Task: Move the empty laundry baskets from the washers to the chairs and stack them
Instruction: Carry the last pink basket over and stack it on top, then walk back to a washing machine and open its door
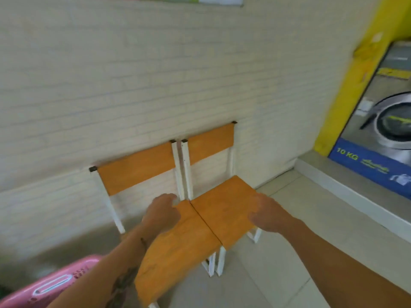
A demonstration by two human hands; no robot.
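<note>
- The scene is evenly and brightly lit by soft, diffuse light; no single source can be made out.
- Motion blur is spread across the whole frame, and the brick wall [133, 85] is smeared.
- Straight lines are bent toward the edges by the wide-angle lens.
- A glint is seen on the washer door [393, 121].
- Only faint shadows are cast beneath the chairs [200, 230].

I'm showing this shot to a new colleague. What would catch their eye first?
Two orange chairs side by side against the cream brick wall, seats bare. Both hands, the left hand and right hand, hover curled and empty over them. A pink basket peeks in bottom left; a washer stands far right.
</note>
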